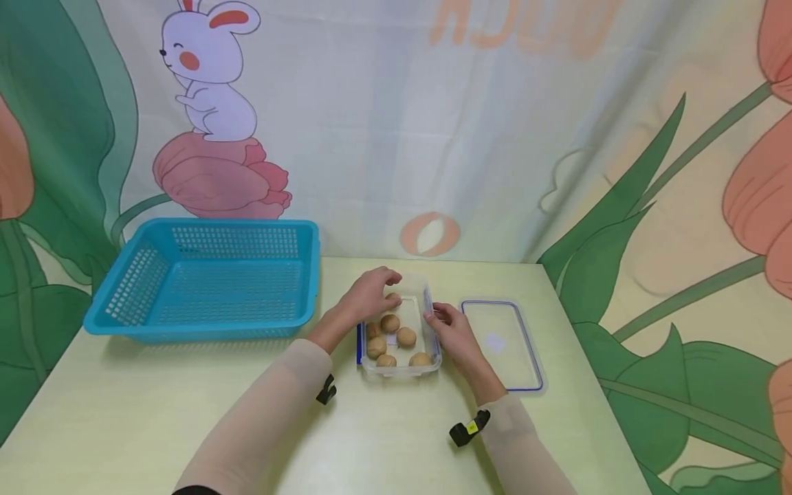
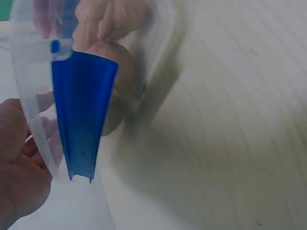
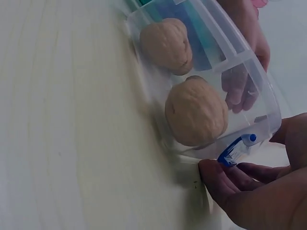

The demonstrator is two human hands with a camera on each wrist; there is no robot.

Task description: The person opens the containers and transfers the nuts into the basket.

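A clear plastic food container (image 1: 402, 370) with blue clips stands on the table and holds several walnuts (image 1: 406, 337). My left hand (image 1: 366, 294) reaches over its left wall, with the fingers above the far part of the box. A gap shows between thumb and fingers, and one walnut lies close to the thumb. Through the clear wall in the right wrist view, the left fingers (image 3: 240, 86) hang inside the box. My right hand (image 1: 454, 333) grips the right wall, its fingers low by a blue clip (image 3: 235, 151) in the right wrist view.
The container's flat clear lid (image 1: 537, 350) with a blue seal lies right of the right hand. A blue plastic basket (image 1: 216, 332) stands at the left rear of the pale table (image 1: 371, 440). Behind the table hangs a printed curtain (image 1: 383, 137).
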